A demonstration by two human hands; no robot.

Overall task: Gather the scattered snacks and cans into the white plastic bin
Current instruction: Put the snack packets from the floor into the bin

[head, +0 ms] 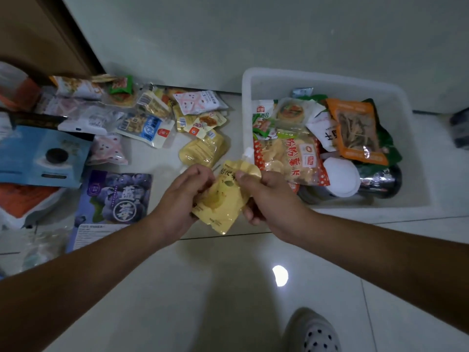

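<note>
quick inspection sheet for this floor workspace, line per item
surface: glossy pale tiled floor, one light glare spot
job's things: white plastic bin partly filled with snack packets; crinkled yellow foil snack pouch held beside it
clutter: loose packets left of bin, including purple blueberry bag and pale blue bag
grips: left hand and right hand both pinch the pouch
cables: nothing seen
surroundings: brown wooden panel top left; white perforated shoe below
</note>
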